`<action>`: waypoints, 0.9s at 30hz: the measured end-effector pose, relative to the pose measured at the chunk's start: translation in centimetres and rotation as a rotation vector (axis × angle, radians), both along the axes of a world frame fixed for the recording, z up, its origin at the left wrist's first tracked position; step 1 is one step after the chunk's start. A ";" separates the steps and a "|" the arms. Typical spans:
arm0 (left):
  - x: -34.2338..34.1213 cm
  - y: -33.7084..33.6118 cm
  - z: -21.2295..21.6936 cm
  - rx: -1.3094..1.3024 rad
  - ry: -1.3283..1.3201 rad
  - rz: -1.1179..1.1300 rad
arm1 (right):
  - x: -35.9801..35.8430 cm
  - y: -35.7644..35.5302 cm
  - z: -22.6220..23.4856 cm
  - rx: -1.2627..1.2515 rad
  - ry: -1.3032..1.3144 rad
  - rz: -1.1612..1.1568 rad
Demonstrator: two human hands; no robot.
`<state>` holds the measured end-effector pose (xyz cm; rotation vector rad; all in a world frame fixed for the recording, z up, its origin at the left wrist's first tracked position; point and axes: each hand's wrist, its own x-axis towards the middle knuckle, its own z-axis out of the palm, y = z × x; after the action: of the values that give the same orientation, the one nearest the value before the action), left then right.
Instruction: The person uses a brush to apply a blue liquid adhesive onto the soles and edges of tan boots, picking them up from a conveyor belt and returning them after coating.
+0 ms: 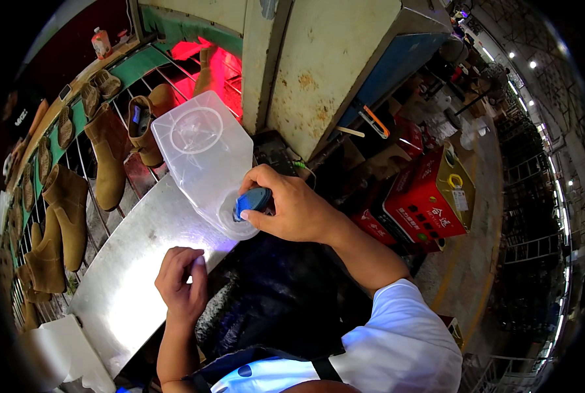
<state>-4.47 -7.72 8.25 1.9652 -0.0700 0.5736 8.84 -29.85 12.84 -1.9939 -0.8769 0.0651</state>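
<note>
My right hand (292, 206) grips a small blue item (253, 202) with a rounded dark-blue top, thumb and fingers on its sides; its exact kind I cannot make out. It is at the round end of a translucent plastic container (214, 160), which rests on a shiny metal worktop (132, 262). Whether the blue item touches the container is hidden by my fingers. Over the worktop's near edge, my left hand (182, 281) has its fingers curled in loosely, and nothing shows in it.
Tan boots (109, 157) and several shoe pieces hang or lie on a wire rack (89, 196) at left, with red light glowing behind. A rusty metal cabinet (325, 72) rises ahead. At right are a utility knife (374, 121) and red tins (423, 203).
</note>
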 end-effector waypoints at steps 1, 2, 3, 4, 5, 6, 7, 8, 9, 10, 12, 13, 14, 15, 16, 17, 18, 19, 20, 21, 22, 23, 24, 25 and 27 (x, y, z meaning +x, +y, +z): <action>-0.3 1.0 -0.8 0.027 -0.020 0.012 | 0.0 0.1 0.1 -0.003 0.003 0.002; -0.7 1.7 -1.4 0.028 -0.020 0.033 | 0.0 0.1 0.2 -0.006 0.007 0.003; -1.1 2.2 -1.7 0.030 -0.022 0.058 | 0.1 0.2 0.2 0.005 -0.002 0.008; -1.7 2.6 -1.6 0.005 0.022 0.068 | 0.1 0.3 0.1 0.015 -0.010 0.011; -2.1 3.0 -1.8 -0.030 0.053 0.081 | 0.1 0.4 0.0 0.025 -0.019 0.014; -2.5 3.5 -2.3 -0.058 0.085 0.094 | 0.1 0.4 0.0 0.023 -0.020 0.016; -2.9 3.9 -2.7 -0.086 0.117 0.106 | 0.1 0.4 0.0 0.021 -0.021 0.017; -3.2 4.2 -2.9 -0.144 0.140 0.109 | 0.1 0.3 0.0 0.019 -0.023 0.017; -3.6 4.4 -2.9 -0.203 0.160 0.113 | 0.1 0.3 0.1 0.017 -0.032 0.019; -4.0 4.6 -3.0 -0.262 0.180 0.117 | 0.1 0.3 0.2 0.015 -0.042 0.020; -4.8 5.2 -3.6 -0.332 0.206 0.129 | 0.1 0.1 0.3 -0.001 -0.024 0.030; -5.0 5.3 -3.8 -0.366 0.223 0.136 | 0.2 -0.1 0.5 -0.016 0.004 0.039; -5.1 5.2 -4.0 -0.356 0.238 0.153 | 0.2 -0.3 0.5 -0.031 0.033 0.050; -5.2 5.3 -4.2 -0.348 0.211 0.135 | 0.3 -0.2 0.5 -0.029 0.022 0.046; -5.3 5.3 -4.4 -0.341 0.186 0.120 | 0.3 -0.1 0.4 -0.028 0.013 0.045; -5.4 5.3 -4.7 -0.337 0.163 0.108 | 0.5 0.1 0.3 -0.030 0.007 0.047; -5.5 5.3 -5.0 -0.312 0.137 0.122 | 0.6 0.3 0.5 -0.078 0.002 0.021; -5.5 5.5 -5.1 -0.284 0.121 0.150 | 0.6 0.4 0.5 -0.124 0.008 0.010; -5.4 5.4 -4.5 -0.271 0.105 0.155 | 0.6 0.7 0.5 -0.146 0.024 0.013; -5.4 5.9 -4.8 -0.169 0.051 0.142 | 0.7 1.0 1.0 -0.215 0.053 0.011; -5.0 5.9 -4.2 -0.126 0.022 0.110 | 0.8 0.9 0.4 -0.196 -0.022 0.006; -4.4 5.8 -3.2 -0.046 -0.028 0.061 | 0.7 1.1 1.0 -0.248 0.011 0.002; -4.1 5.9 -2.7 0.014 -0.074 0.045 | 0.5 1.3 1.3 -0.287 0.021 -0.017; -3.6 5.7 -2.0 0.038 -0.141 0.027 | 0.5 1.6 1.2 -0.256 -0.092 -0.010; -3.5 5.8 -1.5 0.025 -0.238 0.023 | 0.0 2.7 1.7 -0.310 0.013 -0.064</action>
<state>-7.97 -1.90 6.71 1.9163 -0.2044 0.8230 8.89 -27.11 14.51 -2.3050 -0.8331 0.1872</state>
